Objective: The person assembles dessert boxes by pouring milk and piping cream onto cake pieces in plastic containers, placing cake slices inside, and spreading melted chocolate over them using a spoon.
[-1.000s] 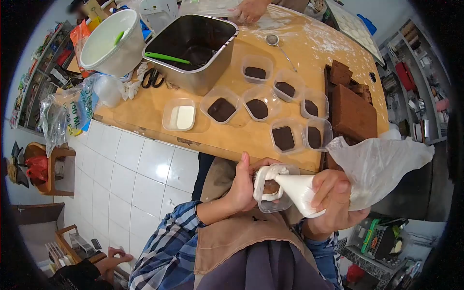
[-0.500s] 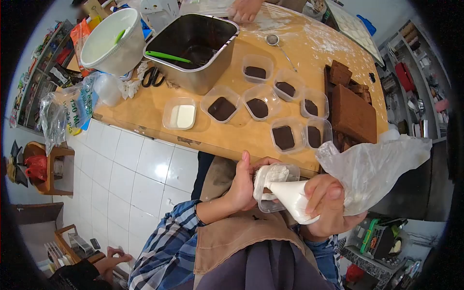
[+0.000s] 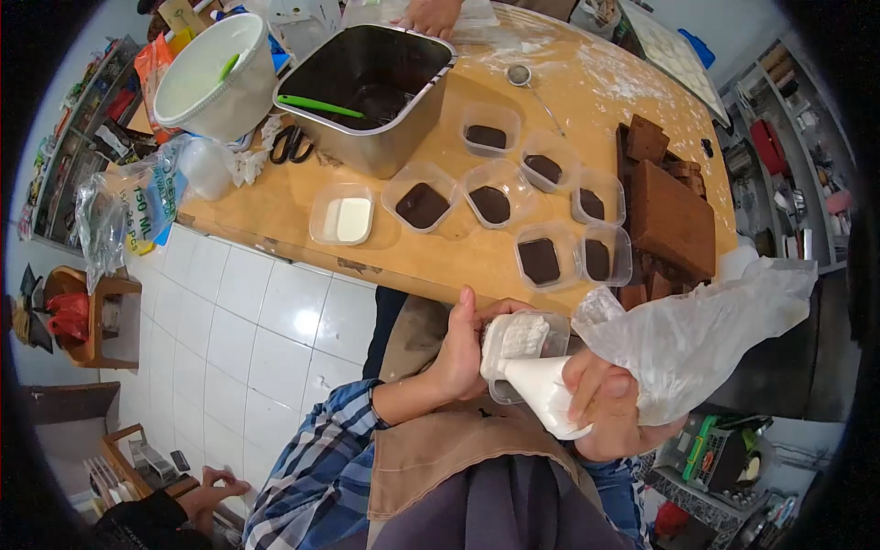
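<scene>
Closest to the camera, a brown apron [image 3: 431, 467] covers the lap, and a blue plaid sleeve [image 3: 316, 440] leads up to the left hand [image 3: 458, 353]. That forearm slants forward and inward, the wrist fairly straight. The thumb stands up, pointing toward the table, while the fingers wrap the far side of a clear tub [image 3: 557, 344], holding it in front of the body, just off the table's near edge. Thick white cream [image 3: 525, 335] sits in the tub, piled toward its far side.

The right hand [image 3: 600, 403] is raised at the tub's right — fingers bent tightly around a piping bag [image 3: 543, 385], thumb folded over on top. The bag's white-filled cone points left, its narrow end inside the tub's outline; I cannot tell whether it touches the cream. The loose upper part of the bag flares out to the right beyond the fist.

Past the hands, the wooden table [image 3: 467, 266] bears seven clear tubs [image 3: 446, 183] with dark brown squares in them, and another container [image 3: 321, 220] with white filling. Brown cake slabs [image 3: 674, 220] are stacked at the right. Farther off stand a deep metal pan [image 3: 385, 154] with a green-handled utensil [image 3: 321, 106] and, at the far edge, another person's hand [image 3: 431, 16].
</scene>
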`<state>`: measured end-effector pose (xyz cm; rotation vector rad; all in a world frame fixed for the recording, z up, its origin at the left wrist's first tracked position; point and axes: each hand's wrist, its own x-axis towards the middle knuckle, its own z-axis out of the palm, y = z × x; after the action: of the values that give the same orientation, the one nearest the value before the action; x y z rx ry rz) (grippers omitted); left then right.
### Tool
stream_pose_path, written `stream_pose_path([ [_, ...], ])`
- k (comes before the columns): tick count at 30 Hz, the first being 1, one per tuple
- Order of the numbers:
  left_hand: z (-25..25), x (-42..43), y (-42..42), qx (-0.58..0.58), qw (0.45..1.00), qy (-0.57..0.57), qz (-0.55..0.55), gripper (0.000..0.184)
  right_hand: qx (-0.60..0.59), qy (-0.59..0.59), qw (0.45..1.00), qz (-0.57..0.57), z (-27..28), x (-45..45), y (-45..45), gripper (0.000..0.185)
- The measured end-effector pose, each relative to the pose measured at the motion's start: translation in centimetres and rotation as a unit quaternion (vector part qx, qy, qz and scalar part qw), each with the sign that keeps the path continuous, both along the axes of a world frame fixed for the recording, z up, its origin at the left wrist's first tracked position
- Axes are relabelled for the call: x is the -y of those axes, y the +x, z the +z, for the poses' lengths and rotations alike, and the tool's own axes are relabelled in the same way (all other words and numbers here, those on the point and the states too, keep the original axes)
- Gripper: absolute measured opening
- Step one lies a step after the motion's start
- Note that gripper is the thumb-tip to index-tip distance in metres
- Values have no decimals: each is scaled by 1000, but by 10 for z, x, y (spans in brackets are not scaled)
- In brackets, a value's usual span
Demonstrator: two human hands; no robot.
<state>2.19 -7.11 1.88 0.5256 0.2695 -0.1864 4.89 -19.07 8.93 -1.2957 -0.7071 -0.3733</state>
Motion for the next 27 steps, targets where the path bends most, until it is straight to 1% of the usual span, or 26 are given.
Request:
stream_pose_path([
  [2, -3, -1, 0, 17, 1000, 0, -1, 80, 0, -38, 999, -18, 1, 8, 3, 35],
  [5, -4, -2, 0, 10, 1000, 4, -2, 80, 0, -97, 994, -45, 5, 19, 8, 33],
  [8, 1, -3, 2, -25, 999, -30, 2, 79, -33, -65, 995, -69, 8, 12, 4, 30],
  [12, -1, -4, 1, -28, 998, -57, -13, 78, -48, 2, 998, -46, 12, 4, 7, 24],
  [16, 4, -4, 2, -57, 997, -58, -6, 78, -75, -11, 997, 17, 12, 10, 11, 18],
  [19, 0, -2, 2, -45, 998, -51, -12, 79, -123, 3, 992, -23, 15, 1, 7, 14],
  [21, -2, -4, 2, -50, 996, -65, -33, 81, -126, 31, 990, -61, 12, 0, 7, 11],
  [23, 0, -7, 2, -77, 990, -99, -64, 83, -161, 79, 981, -79, 19, -1, 10, 7],
  [25, 8, -9, 5, -99, 986, -112, -76, 84, -227, 145, 960, -79, 41, -3, 20, 17],
  [26, 11, -10, 6, -110, 984, -118, -81, 84, -254, 189, 947, -55, 40, -1, 28, 23],
  [27, 6, -12, 7, -74, 979, -158, -103, 82, -280, 232, 931, -30, 38, 5, 38, 29],
])
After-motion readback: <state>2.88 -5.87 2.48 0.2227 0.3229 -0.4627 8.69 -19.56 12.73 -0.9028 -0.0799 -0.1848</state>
